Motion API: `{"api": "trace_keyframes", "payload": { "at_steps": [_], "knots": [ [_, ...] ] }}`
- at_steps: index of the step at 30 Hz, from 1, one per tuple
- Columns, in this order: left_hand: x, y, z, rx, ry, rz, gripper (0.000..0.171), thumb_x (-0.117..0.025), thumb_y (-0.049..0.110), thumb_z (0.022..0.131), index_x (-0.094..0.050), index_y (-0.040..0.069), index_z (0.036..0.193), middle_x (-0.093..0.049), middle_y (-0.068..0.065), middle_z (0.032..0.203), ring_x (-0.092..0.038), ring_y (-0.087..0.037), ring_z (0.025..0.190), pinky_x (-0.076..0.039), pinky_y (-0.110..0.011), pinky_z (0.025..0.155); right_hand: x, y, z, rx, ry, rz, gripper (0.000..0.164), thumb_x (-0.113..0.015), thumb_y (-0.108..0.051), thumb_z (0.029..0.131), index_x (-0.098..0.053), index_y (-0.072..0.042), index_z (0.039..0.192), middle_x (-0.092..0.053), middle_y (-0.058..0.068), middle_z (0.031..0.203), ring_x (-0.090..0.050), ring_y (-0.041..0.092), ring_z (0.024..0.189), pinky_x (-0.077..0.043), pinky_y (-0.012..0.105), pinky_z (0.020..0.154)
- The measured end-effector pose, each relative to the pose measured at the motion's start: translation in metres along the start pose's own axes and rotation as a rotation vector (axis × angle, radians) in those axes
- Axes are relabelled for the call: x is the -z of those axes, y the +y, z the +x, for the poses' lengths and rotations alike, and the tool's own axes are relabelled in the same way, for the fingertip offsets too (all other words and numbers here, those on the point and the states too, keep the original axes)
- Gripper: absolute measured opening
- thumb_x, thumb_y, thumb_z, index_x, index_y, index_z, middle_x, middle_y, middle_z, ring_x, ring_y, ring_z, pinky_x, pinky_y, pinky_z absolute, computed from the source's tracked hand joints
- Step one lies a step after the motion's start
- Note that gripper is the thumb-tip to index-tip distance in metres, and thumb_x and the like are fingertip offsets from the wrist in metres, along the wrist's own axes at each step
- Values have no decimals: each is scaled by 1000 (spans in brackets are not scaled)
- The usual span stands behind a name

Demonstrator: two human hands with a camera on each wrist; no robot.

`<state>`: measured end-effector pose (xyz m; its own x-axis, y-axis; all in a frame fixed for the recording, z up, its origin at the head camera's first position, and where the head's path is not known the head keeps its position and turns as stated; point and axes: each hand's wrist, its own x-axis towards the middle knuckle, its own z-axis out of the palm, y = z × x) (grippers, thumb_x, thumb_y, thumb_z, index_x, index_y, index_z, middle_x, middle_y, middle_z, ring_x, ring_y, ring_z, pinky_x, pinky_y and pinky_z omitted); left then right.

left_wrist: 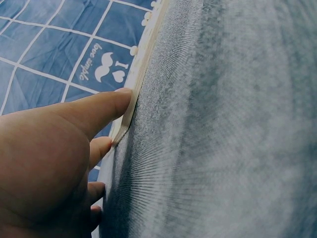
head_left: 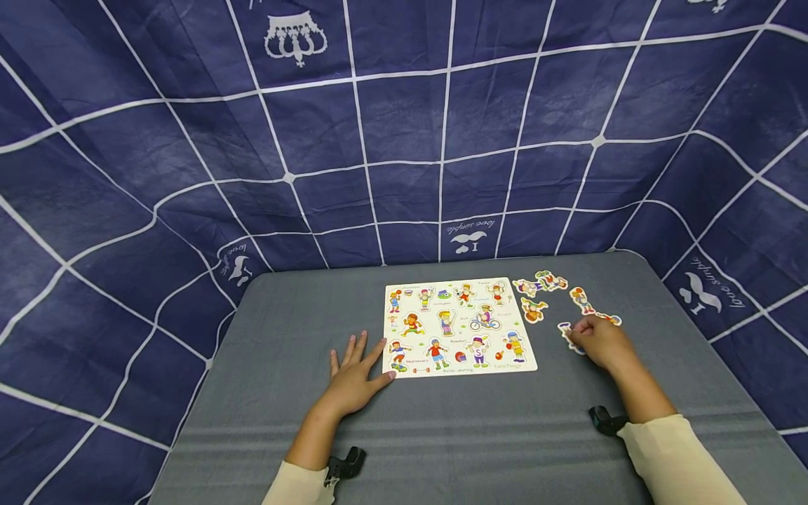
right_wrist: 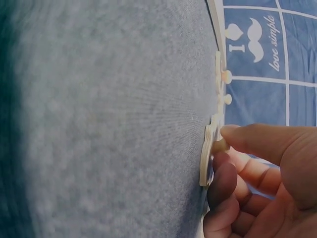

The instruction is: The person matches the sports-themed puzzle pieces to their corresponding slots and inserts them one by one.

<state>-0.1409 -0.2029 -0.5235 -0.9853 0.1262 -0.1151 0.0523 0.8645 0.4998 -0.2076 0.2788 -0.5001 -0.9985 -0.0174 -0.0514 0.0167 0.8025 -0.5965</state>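
Observation:
A white peg-puzzle board [head_left: 527, 356] printed with sporty cartoon children lies mid-table. Against its left edge rests my left hand [head_left: 352, 382], fingers spread and straight; the thumb [left_wrist: 111, 106] touches the board's rim in the left wrist view. To the right of the board, my right hand [head_left: 604, 341] pinches the small knob [right_wrist: 219, 145] of a wooden puzzle piece [head_left: 564, 330] between thumb and fingers. The fingers hide part of this piece, and I cannot tell whether it is off the cloth. Just beyond that hand are a red-and-white figure piece [head_left: 581, 299] and another piece [head_left: 611, 319].
Several more figure pieces, among them a green-and-orange one [head_left: 533, 309], lie by the board's upper right corner. Grey cloth [head_left: 303, 308] covers the table. Blue curtains with white lines [head_left: 404, 189] hang behind and at both sides.

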Motion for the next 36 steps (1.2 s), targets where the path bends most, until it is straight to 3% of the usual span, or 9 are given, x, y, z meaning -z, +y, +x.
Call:
{"api": "trace_keyframes", "payload": {
  "at_steps": [10, 20, 26, 36],
  "knots": [
    [0, 0, 0, 1, -3, -1, 73, -63, 55, 94, -39, 29, 157, -14, -14, 171, -3, -39, 159, 8, -72, 119, -1, -6, -3, 50, 77, 13, 11, -65, -12, 92, -68, -1, 94, -66, 5, 76, -51, 12, 64, -38, 29, 59],
    [0, 0, 1, 2, -6, 4, 73, -63, 56, 94, -38, 29, 157, -14, -14, 171, -3, -39, 159, 8, -72, 119, -4, -10, -5, 162, 213, 51, 7, -71, -7, 90, -74, -3, 95, -70, 10, 82, -47, -5, 67, -39, 25, 60],
    [0, -2, 2, 0, -11, 10, 73, -63, 57, 94, -38, 31, 158, -13, -14, 171, -3, -38, 159, 8, -72, 119, -6, -18, -8, 141, 194, 103, 14, -74, -8, 89, -71, 1, 100, -71, 15, 87, -50, -7, 65, -43, 22, 58],
    [1, 0, -1, 2, -14, 5, 73, -63, 56, 94, -38, 30, 158, -13, -14, 171, -3, -39, 159, 8, -72, 119, -13, -31, -13, 125, 127, 160, 16, -73, -13, 91, -72, -1, 103, -67, 7, 78, -51, -2, 61, -43, 23, 53]
  ]
}}
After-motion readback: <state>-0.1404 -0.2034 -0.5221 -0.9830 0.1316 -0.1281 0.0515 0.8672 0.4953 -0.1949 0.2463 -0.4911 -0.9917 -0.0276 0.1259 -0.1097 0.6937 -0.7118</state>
